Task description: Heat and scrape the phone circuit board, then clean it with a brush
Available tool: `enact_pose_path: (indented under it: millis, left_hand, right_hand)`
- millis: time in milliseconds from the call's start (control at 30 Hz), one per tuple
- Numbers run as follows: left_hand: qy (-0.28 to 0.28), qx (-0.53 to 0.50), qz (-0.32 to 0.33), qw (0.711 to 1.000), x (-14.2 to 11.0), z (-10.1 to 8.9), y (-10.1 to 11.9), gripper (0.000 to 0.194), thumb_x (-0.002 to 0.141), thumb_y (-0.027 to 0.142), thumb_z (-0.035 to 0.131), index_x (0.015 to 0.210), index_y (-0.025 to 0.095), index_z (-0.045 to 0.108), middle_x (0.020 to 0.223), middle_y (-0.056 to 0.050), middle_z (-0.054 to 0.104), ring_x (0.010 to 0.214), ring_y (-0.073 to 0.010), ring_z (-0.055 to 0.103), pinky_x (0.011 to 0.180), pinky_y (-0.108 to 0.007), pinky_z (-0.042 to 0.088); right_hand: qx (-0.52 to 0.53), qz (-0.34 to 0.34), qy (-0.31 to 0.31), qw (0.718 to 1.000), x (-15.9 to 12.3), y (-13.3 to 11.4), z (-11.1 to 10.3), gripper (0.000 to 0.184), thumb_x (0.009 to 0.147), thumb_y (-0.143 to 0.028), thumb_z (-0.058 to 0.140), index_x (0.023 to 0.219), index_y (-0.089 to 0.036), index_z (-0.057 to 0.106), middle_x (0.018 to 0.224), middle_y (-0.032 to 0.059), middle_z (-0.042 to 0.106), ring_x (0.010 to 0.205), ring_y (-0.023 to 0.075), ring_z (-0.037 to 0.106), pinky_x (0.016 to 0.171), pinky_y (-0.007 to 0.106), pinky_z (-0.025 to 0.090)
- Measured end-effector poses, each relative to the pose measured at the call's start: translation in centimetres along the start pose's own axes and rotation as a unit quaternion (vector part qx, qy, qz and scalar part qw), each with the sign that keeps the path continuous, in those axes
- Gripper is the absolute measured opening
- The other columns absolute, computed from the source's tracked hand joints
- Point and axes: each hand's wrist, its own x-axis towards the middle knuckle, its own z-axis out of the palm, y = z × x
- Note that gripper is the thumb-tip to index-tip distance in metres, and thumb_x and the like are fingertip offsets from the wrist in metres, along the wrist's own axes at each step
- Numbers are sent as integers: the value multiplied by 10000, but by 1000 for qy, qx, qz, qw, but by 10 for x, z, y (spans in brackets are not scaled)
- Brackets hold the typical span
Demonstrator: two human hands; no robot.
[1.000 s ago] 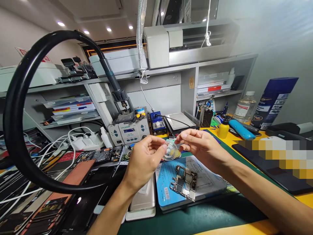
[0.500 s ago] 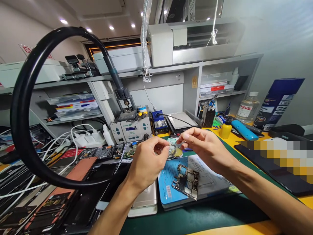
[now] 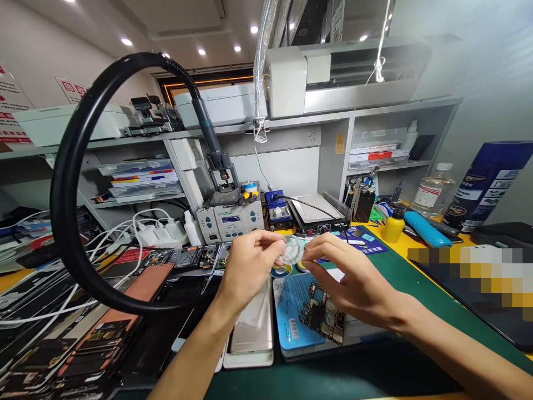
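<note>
1. Clear plastic makes up the round spool [image 3: 292,250] I watch through the head camera; it hangs between my two hands, above the table [image 3: 410,241].
2. My left hand [image 3: 250,266] has its grip clamped on the spool's near-left edge, thumb against fingers.
3. My right hand [image 3: 353,278] curls just beside the spool's other edge, fingertips bunched toward the thumb; from here I cannot tell whether that grip is pinched on anything.
4. Below my right hand I see a circuit board [image 3: 322,316], lying on a flat blue package [image 3: 288,300], partly covered by that hand in my view.
5. Left of the package I make out a pale gold phone [image 3: 252,330], near my left forearm.
6. Package and phone lie over a green mat [image 3: 266,383].
7. Farther right I see a yellow bottle [image 3: 392,226] standing upright, just beside a bright blue tool [image 3: 427,228].
</note>
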Motion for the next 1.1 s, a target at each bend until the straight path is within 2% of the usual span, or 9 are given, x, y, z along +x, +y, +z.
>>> enact_pose_path:
  millis: [200, 467, 700, 833, 1000, 1100]
  left_hand:
    - [-9, -38, -28, 999, 3, -3, -1, 225, 965, 333, 650, 1058, 129, 658, 961, -31, 690, 784, -126, 664, 737, -304, 598]
    - [3, -38, -24, 999, 2, -4, -1, 233, 964, 335, 650, 1074, 130, 655, 991, -39, 689, 817, -135, 669, 752, -314, 601]
    - [-2, -38, -4, 999, 2, -4, 2, 208, 962, 318, 654, 1053, 132, 664, 994, -40, 696, 830, -137, 676, 766, -317, 606]
    - [-15, -35, 11, 999, 0, -2, 2, 184, 956, 297, 664, 1027, 128, 672, 948, -29, 704, 792, -126, 677, 748, -304, 605]
    - [-20, -19, 49, 998, -5, 3, -2, 139, 913, 258, 682, 1001, 155, 715, 918, -33, 745, 764, -134, 686, 723, -275, 570]
    - [-16, -4, 65, 998, -8, 6, -2, 136, 876, 279, 685, 962, 193, 746, 938, -39, 769, 785, -155, 703, 736, -264, 554]
  right_hand:
    - [-106, -74, -22, 991, 2, 4, 1, 104, 944, -200, 608, 954, -238, 705, 962, 101, 679, 901, 253, 603, 798, 435, 487]
    - [-141, -95, -22, 985, -1, 4, 0, 122, 887, -174, 652, 969, -220, 729, 985, 120, 652, 894, 255, 603, 752, 419, 502]
    - [-102, -22, 52, 993, 2, 3, -3, 63, 917, -257, 648, 869, -241, 685, 898, 81, 665, 823, 249, 620, 727, 430, 490]
    - [-71, 53, 95, 991, 4, 8, -3, 132, 932, -362, 669, 970, -239, 695, 938, 81, 700, 836, 251, 645, 696, 411, 499]
    - [-19, 108, 89, 990, 8, 8, -2, 446, 887, -471, 730, 1259, -231, 667, 1117, 102, 715, 940, 259, 678, 723, 391, 552]
    - [-2, 107, 81, 991, 10, 6, -3, 364, 892, -486, 722, 1135, -216, 732, 1061, 95, 728, 911, 243, 679, 723, 375, 548]
